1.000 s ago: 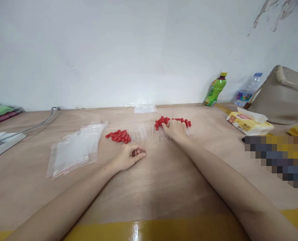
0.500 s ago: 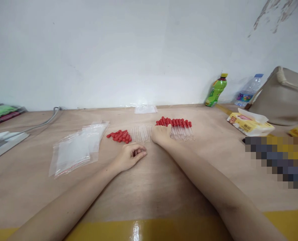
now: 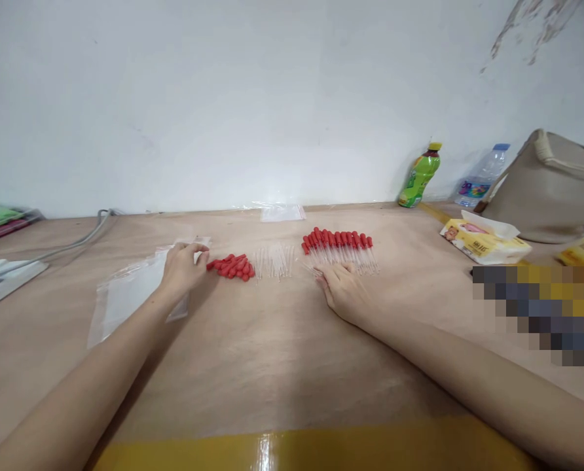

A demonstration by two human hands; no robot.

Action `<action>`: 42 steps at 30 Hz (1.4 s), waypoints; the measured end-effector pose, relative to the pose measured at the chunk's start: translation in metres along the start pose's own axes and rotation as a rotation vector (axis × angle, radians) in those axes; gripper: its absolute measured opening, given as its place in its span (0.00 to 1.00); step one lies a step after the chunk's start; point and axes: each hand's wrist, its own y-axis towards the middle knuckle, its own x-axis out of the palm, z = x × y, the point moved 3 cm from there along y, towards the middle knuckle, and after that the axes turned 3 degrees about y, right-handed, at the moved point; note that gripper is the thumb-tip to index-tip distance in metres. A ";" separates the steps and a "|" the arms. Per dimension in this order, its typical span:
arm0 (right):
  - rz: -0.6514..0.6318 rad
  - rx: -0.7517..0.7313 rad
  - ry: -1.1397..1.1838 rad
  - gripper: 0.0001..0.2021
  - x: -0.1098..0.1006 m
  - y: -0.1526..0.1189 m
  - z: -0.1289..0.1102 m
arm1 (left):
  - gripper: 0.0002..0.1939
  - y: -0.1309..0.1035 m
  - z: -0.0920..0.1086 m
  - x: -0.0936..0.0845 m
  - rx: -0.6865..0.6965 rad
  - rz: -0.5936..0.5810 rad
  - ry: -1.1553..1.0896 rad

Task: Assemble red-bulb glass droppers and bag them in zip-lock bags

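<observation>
My left hand (image 3: 186, 267) is at the left end of a pile of red rubber dropper bulbs (image 3: 233, 267). Its fingers are curved, thumb and forefinger a little apart, close to the outermost bulb. To the right of the pile lies a row of thin clear tubes (image 3: 273, 261). My right hand (image 3: 344, 288) pinches a clear tube (image 3: 306, 264), whose end points left towards that row. Just behind this hand are assembled droppers (image 3: 338, 241), side by side with red bulbs at the far end; the hand covers part of their tubes.
Clear zip bags (image 3: 129, 294) lie under and beside my left forearm. Another bag (image 3: 282, 213) rests by the wall. On the right stand a green bottle (image 3: 421, 176), a water bottle (image 3: 483, 175), a tissue pack (image 3: 486, 241) and a beige bag (image 3: 557, 186). A grey cable (image 3: 93, 229) runs at left.
My left hand has moved left and back to the far end of the bulb pile. My right hand has shifted right and towards me from the tube row, with a tube now in its fingers.
</observation>
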 end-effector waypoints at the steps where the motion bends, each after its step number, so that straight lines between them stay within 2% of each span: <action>1: 0.029 -0.020 0.022 0.12 -0.001 -0.004 0.001 | 0.13 0.003 -0.007 0.005 -0.022 -0.078 0.026; 4: 0.049 -0.017 0.085 0.11 -0.002 -0.006 0.001 | 0.13 0.003 -0.018 0.019 -0.064 -0.277 0.022; 6: 0.040 0.016 0.136 0.11 0.000 -0.003 0.001 | 0.11 0.001 -0.019 0.022 -0.068 -0.286 -0.009; 9: 0.017 0.073 0.212 0.09 0.001 -0.001 0.002 | 0.09 0.000 -0.019 0.016 -0.072 -0.169 -0.030; 11: 0.010 0.098 0.253 0.08 0.002 -0.001 0.004 | 0.09 -0.001 -0.013 0.007 -0.077 -0.039 -0.043; 14: 0.026 0.092 0.281 0.09 0.000 -0.001 0.005 | 0.13 -0.013 0.016 -0.007 0.008 0.160 -0.242; 15: 0.035 0.076 0.286 0.11 -0.001 -0.001 0.004 | 0.16 -0.021 0.030 -0.007 0.070 0.152 -0.384; 16: 0.043 0.057 0.293 0.12 -0.002 -0.001 0.003 | 0.16 -0.031 0.046 -0.005 0.124 0.095 -0.524; 19: 0.051 0.016 0.328 0.11 -0.006 -0.001 0.000 | 0.13 -0.064 0.089 0.012 0.214 -0.163 -0.747; 21: 0.039 0.019 0.345 0.09 -0.007 -0.002 -0.002 | 0.13 -0.080 0.104 0.024 0.232 -0.319 -0.802; 24: -0.001 0.031 0.342 0.08 -0.008 -0.002 -0.006 | 0.13 -0.089 0.110 0.034 0.254 -0.444 -0.872; 29: -0.073 0.038 0.308 0.10 -0.008 -0.003 -0.013 | 0.13 -0.085 0.106 0.033 0.284 -0.468 -0.898; 36: -0.122 -0.025 0.329 0.09 -0.009 -0.003 -0.017 | 0.12 -0.088 0.108 0.032 0.309 -0.467 -0.943; 42: -0.155 -0.036 0.422 0.07 -0.006 -0.002 -0.014 | 0.11 -0.087 0.106 0.031 0.352 -0.398 -0.919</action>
